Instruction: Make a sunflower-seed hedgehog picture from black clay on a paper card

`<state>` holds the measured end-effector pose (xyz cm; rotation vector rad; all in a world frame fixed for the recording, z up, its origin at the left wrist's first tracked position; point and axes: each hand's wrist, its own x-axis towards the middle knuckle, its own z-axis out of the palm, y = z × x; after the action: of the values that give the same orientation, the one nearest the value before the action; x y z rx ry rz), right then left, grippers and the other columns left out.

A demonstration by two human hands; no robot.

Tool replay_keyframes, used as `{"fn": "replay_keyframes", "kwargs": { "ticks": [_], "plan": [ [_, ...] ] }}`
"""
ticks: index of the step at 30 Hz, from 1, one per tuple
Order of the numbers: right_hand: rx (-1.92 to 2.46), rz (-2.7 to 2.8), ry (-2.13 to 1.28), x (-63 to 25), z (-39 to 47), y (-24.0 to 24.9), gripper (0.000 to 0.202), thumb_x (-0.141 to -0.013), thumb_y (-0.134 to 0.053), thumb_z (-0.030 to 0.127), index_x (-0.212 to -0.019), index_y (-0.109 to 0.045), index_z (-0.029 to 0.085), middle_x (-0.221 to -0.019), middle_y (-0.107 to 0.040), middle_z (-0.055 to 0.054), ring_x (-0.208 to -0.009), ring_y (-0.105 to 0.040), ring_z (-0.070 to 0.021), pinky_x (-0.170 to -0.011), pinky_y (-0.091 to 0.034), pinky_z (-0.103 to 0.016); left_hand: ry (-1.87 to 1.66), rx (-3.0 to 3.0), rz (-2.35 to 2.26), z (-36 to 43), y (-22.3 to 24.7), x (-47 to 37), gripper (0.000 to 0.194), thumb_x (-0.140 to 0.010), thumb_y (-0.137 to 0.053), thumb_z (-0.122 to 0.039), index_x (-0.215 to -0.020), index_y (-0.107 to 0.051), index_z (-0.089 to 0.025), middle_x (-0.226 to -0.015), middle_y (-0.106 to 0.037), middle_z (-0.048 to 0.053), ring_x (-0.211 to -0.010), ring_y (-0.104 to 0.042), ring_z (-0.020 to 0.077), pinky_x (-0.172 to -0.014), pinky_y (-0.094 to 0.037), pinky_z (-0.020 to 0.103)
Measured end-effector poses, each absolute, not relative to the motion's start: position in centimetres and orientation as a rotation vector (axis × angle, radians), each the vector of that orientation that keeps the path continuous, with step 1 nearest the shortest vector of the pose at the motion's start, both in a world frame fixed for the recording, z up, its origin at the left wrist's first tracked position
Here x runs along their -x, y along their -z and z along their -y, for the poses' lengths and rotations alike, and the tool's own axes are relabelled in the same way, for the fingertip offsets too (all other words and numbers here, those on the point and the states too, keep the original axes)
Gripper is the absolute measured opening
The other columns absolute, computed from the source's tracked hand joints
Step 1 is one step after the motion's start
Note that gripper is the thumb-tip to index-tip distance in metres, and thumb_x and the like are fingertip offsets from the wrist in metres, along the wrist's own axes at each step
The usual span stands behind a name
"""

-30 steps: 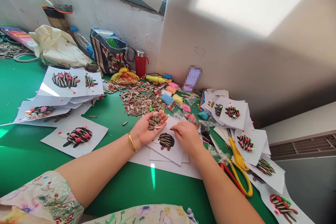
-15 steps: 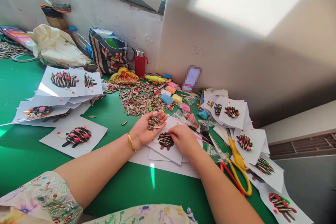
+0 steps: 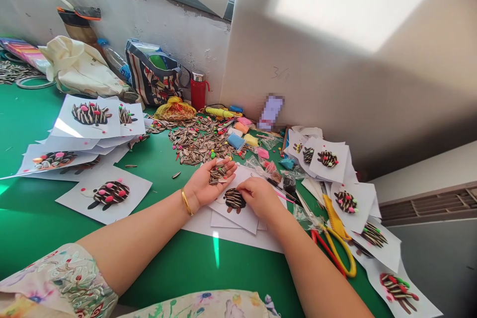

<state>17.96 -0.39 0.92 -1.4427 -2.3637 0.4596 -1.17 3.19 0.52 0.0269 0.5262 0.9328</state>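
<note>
My left hand (image 3: 207, 182) lies palm up, cupping a small heap of sunflower seeds (image 3: 218, 175). Just to its right, my right hand (image 3: 261, 198) pinches with thumb and fingertips at the upper edge of a dark brown hedgehog figure (image 3: 234, 200). Whatever sits between those fingertips is hidden. Striped seeds stand in rows on the figure's back, and small brown feet show below it. The figure is on a white paper card (image 3: 246, 219), which rests on more white sheets (image 3: 197, 226).
A big pile of sunflower seeds (image 3: 199, 139) spreads behind my hands, beside packets of coloured clay (image 3: 236, 140). Finished cards lie left (image 3: 139, 186) and right (image 3: 367, 194). Scissors (image 3: 348, 258) and a yellow tool (image 3: 334, 218) lie right. Bags and a red flask (image 3: 198, 92) line the wall.
</note>
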Motion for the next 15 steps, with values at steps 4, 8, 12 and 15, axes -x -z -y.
{"fn": "replay_keyframes", "kwargs": {
  "ticks": [4,8,12,15],
  "plan": [
    [1.443,2.320,-0.541,-18.30,0.77,-1.09,0.022,-0.087,-0.057,0.012,-0.091,-0.074,0.024,-0.086,-0.072,-0.002,-0.081,-0.062,-0.0172,-0.074,-0.044,-0.027,-0.929,-0.032,-0.527,-3.22,-0.54,1.16,0.022,-0.096,-0.043,-0.021,-0.102,-0.063,-0.014,-0.102,-0.071,0.012,-0.105,-0.068,0.0239,-0.091,-0.055,0.040],
    [1.427,2.294,-0.580,-18.60,0.79,-0.93,0.024,-0.086,-0.058,0.010,-0.098,-0.074,0.025,-0.089,-0.071,-0.002,-0.084,-0.062,-0.0170,-0.076,-0.045,-0.028,-0.930,-0.032,-0.531,-3.17,-0.65,1.12,0.023,-0.097,-0.042,-0.022,-0.101,-0.063,-0.013,-0.102,-0.071,0.012,-0.105,-0.068,0.0237,-0.090,-0.055,0.039],
    [1.340,2.322,-0.567,-18.70,0.65,-0.51,0.031,-0.088,-0.055,0.007,-0.103,-0.074,0.026,-0.090,-0.069,-0.004,-0.087,-0.061,-0.0178,-0.080,-0.046,-0.030,-0.927,-0.037,-0.530,-3.10,-0.77,1.10,0.022,-0.096,-0.043,-0.021,-0.101,-0.063,-0.013,-0.102,-0.071,0.011,-0.106,-0.067,0.0237,-0.089,-0.055,0.039],
    [1.308,2.349,-0.558,-18.69,0.61,-0.33,0.035,-0.088,-0.053,0.007,-0.108,-0.074,0.028,-0.090,-0.067,-0.005,-0.087,-0.061,-0.0182,-0.080,-0.048,-0.031,-0.926,-0.041,-0.531,-3.09,-0.74,1.11,0.022,-0.096,-0.043,-0.021,-0.103,-0.063,-0.013,-0.103,-0.071,0.011,-0.105,-0.068,0.0237,-0.089,-0.056,0.038]
  ]
}}
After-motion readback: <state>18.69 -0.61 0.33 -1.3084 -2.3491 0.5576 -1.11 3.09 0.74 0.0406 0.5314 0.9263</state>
